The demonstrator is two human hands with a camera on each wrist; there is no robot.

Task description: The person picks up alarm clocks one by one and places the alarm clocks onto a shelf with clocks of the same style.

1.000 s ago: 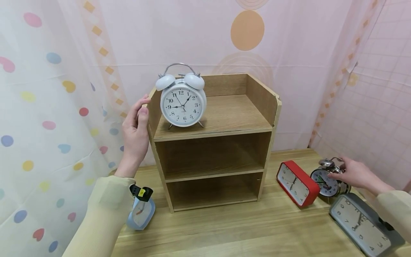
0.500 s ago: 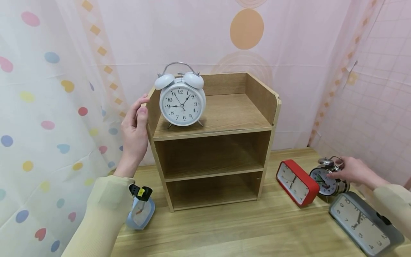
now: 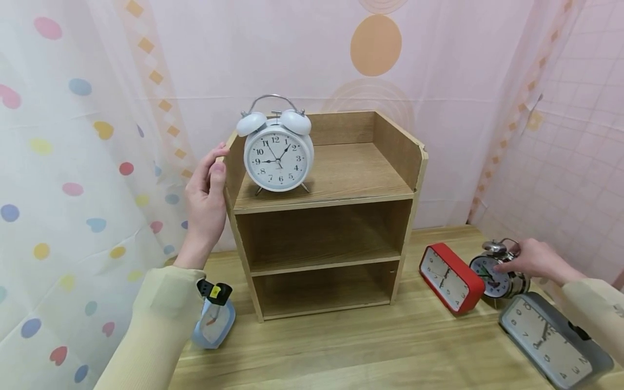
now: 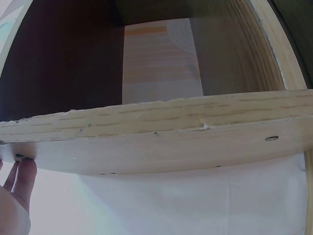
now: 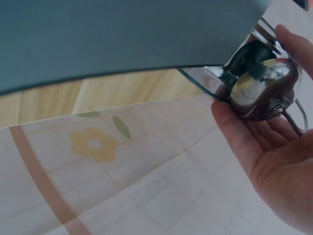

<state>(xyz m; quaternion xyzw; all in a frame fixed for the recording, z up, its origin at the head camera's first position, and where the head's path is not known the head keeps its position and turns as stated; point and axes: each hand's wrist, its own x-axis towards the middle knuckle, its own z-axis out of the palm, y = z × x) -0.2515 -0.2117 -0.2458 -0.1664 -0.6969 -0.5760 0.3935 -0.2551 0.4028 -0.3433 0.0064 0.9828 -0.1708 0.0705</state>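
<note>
On the top tier of a wooden shelf (image 3: 324,203), at the left, stands a white twin-bell alarm clock (image 3: 279,157). My left hand (image 3: 207,203) rests against the shelf's left side panel, its fingertips at the upper front edge. The left wrist view has those fingers (image 4: 24,181) touching the panel's outer face. At the right, my right hand (image 3: 538,262) grips a silver twin-bell alarm clock (image 3: 491,276), thumb on the front and the other fingers behind it. One shiny bell (image 5: 264,88) shows between thumb and fingers in the right wrist view.
A red rectangular clock (image 3: 450,279) stands just left of the silver one. Nearer the front is a grey rectangular clock (image 3: 551,341), under the right forearm. A light blue clock (image 3: 214,325) sits left of the shelf, partly behind the left wrist. Patterned curtains (image 3: 273,49) hang behind.
My right hand has shifted slightly left around the silver alarm clock, its thumb further over the clock's front. The left hand and the other clocks stay put.
</note>
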